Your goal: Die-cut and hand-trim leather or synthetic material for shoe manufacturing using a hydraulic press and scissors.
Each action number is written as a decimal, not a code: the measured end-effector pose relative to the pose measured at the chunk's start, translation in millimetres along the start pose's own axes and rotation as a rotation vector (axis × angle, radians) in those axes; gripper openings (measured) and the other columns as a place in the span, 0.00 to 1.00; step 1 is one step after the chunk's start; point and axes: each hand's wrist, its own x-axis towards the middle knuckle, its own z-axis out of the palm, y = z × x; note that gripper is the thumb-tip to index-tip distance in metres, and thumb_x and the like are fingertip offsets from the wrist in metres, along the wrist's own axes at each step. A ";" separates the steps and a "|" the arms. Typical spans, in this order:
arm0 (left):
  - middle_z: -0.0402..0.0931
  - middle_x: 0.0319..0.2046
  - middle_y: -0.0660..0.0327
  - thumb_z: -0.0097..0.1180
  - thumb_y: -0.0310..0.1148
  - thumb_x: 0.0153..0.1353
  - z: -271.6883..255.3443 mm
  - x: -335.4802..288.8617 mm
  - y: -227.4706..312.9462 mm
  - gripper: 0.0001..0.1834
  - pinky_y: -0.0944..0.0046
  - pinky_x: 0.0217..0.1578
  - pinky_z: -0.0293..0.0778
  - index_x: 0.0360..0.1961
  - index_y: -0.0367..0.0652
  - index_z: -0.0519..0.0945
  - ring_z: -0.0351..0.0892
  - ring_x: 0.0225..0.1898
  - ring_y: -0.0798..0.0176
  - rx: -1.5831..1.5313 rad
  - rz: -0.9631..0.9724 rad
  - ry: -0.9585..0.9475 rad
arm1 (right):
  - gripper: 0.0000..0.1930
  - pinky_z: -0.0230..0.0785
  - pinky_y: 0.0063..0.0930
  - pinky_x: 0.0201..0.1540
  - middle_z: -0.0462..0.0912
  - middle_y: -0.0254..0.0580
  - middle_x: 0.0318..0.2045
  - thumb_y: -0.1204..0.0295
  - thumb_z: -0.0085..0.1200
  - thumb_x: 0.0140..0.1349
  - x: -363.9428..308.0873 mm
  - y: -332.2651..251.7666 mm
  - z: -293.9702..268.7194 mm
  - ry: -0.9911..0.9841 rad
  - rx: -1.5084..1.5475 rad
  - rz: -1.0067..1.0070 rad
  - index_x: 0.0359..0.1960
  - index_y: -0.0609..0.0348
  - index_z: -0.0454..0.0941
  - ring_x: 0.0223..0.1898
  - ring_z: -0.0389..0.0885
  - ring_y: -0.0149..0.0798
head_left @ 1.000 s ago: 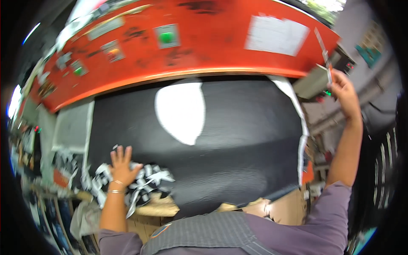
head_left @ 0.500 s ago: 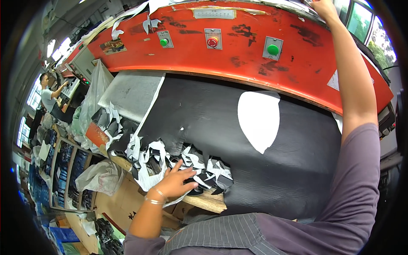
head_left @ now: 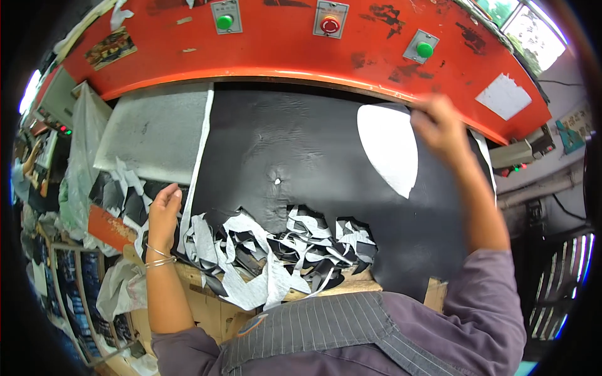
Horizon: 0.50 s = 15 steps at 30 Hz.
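Observation:
A wide black leather-like sheet point(head_left: 326, 169) lies under the red machine beam, its white edge running down on the left. My left hand point(head_left: 164, 216) is at that edge, fingers curled together beside a dark strip; what they pinch, if anything, is hidden. My right hand point(head_left: 442, 128) reaches to the beam's lower edge, just right of a white pointed-oval patch point(head_left: 389, 147) on the sheet. Motion smears its fingers. Tangled black-and-white offcuts point(head_left: 269, 257) are heaped along the sheet's near side. A grey sheet point(head_left: 153, 131) lies at the left.
The red machine beam point(head_left: 276, 53) spans the back, carrying a green button point(head_left: 224, 22), a red button point(head_left: 330, 24) and another green button point(head_left: 425, 49). A clear plastic bag point(head_left: 88, 150) hangs at the left. Another person point(head_left: 25, 175) is at the far left.
My right hand has come down from the top of the beam to its lower edge. My left hand has left the offcuts and moved left and farther away. The view has shifted.

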 end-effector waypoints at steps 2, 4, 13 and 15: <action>0.76 0.39 0.58 0.55 0.41 0.64 3.1 23.8 -17.6 0.29 0.69 0.45 0.70 0.60 0.32 0.67 0.73 0.42 0.70 -0.080 -0.156 -0.106 | 0.20 0.68 0.37 0.50 0.79 0.47 0.41 0.68 0.65 0.51 -56.3 -32.5 39.5 -0.218 0.047 0.201 0.47 0.57 0.78 0.45 0.75 0.47; 0.78 0.41 0.59 0.53 0.36 0.65 6.3 43.3 -14.2 0.23 0.69 0.45 0.71 0.57 0.33 0.69 0.76 0.43 0.69 -0.117 -0.216 -0.387 | 0.25 0.66 0.40 0.53 0.78 0.51 0.43 0.61 0.64 0.54 -115.4 -40.8 61.0 -0.237 0.081 0.406 0.52 0.59 0.75 0.49 0.73 0.52; 0.79 0.44 0.59 0.51 0.32 0.67 28.3 35.2 88.1 0.15 0.68 0.46 0.73 0.51 0.36 0.73 0.79 0.41 0.68 -0.545 0.111 -0.526 | 0.54 0.46 0.71 0.62 0.45 0.62 0.70 0.40 0.61 0.47 -206.1 -148.7 70.4 -0.733 -0.224 0.904 0.71 0.52 0.47 0.71 0.42 0.62; 0.79 0.44 0.59 0.50 0.33 0.68 28.2 34.7 94.8 0.16 0.69 0.46 0.73 0.52 0.36 0.72 0.78 0.41 0.69 -0.539 0.116 -0.538 | 0.52 0.47 0.71 0.62 0.45 0.61 0.70 0.41 0.58 0.52 -209.5 -149.7 66.0 -0.764 -0.209 1.005 0.72 0.51 0.46 0.71 0.42 0.63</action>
